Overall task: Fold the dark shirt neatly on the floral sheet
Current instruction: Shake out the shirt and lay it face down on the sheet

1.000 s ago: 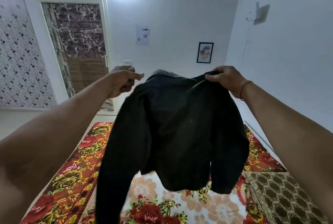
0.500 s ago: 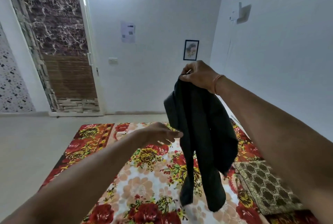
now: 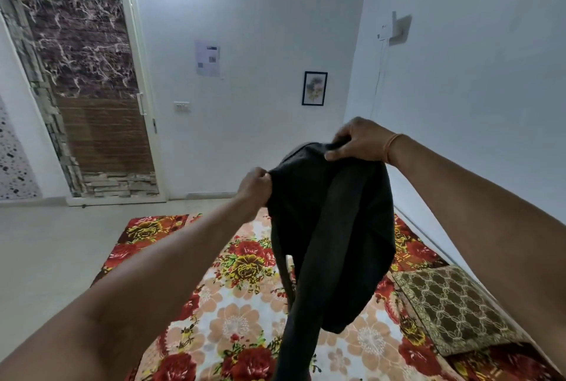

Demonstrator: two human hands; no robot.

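Both hands hold the shirt (image 3: 333,227) up in the air above the sheet (image 3: 232,313). The right hand (image 3: 358,140) clamps its top edge; the left hand (image 3: 254,187) pinches its left edge lower down. One sleeve (image 3: 309,304) dangles toward the sheet.

The left forearm (image 3: 147,285) and the right forearm (image 3: 490,212) are bare along their visible length. One thin orange thread band (image 3: 391,148) circles the wrist just behind the right hand (image 3: 358,141).
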